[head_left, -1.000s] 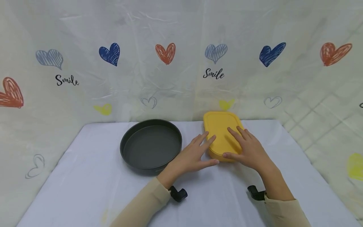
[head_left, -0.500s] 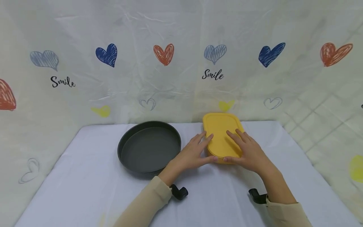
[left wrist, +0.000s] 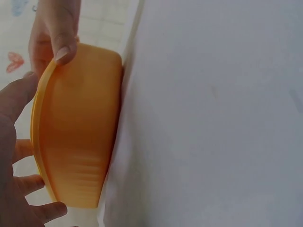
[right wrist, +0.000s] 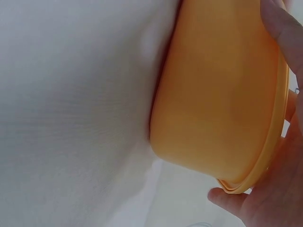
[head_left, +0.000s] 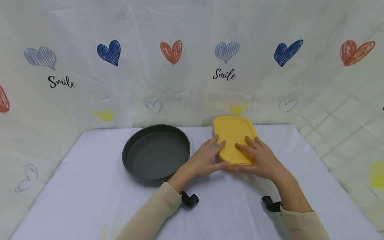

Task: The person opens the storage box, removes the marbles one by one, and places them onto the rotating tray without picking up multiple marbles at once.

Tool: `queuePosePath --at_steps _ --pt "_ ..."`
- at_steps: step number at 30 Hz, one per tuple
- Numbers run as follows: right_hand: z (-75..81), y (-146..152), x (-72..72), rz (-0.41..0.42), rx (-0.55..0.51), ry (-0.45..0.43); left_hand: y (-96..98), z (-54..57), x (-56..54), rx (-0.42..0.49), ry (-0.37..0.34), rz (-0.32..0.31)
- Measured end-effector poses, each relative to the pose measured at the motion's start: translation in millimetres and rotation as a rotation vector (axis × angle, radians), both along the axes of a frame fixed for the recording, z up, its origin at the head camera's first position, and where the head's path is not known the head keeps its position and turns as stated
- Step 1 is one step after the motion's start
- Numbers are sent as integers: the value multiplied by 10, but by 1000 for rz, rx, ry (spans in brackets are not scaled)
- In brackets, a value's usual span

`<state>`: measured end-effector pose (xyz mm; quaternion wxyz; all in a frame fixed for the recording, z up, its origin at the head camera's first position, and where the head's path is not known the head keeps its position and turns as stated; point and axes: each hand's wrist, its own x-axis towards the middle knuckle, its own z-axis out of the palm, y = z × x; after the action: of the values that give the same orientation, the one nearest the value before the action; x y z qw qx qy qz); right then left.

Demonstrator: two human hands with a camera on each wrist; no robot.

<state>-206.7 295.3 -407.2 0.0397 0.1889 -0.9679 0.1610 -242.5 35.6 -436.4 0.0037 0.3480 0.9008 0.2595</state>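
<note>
A yellow lidded food container (left wrist: 80,123) stands on the white cloth, its lid (head_left: 231,130) facing up. My left hand (head_left: 202,158) lies at the container's left side, fingers spread and fairly straight along the lid's edge, thumb near the front rim. My right hand (head_left: 265,161) holds the lid's front right part. Its thumb is over the front rim, two fingers bend onto the lid's top, and the little finger reaches round the side in the right wrist view. The container's far side is hidden in both wrist views.
A round dark grey pan (head_left: 156,153) sits to the left of the container, close to my left forearm. Behind the table (head_left: 90,186) hangs a pale curtain (head_left: 192,83) printed with hearts. Black wrist mounts (head_left: 189,200) stick out from both cuffs.
My right hand's fingers have come down and bent onto the lid. Both thumbs have moved to its front rim. The container and pan keep their places; the head view has shifted slightly.
</note>
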Motion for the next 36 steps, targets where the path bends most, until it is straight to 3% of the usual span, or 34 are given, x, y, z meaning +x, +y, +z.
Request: queuePosePath --at_steps 4,11,22,36 --pt "27 0 -2 -6 -7 -57 -5 -33 -33 35 -46 -4" --pt "40 1 -6 -7 0 -73 -19 -92 -60 118 -127 -22" --pt "50 12 5 -2 1 -76 41 -156 -67 163 -141 -50" --pt "71 15 15 0 3 -110 41 -136 -82 153 -134 -43"
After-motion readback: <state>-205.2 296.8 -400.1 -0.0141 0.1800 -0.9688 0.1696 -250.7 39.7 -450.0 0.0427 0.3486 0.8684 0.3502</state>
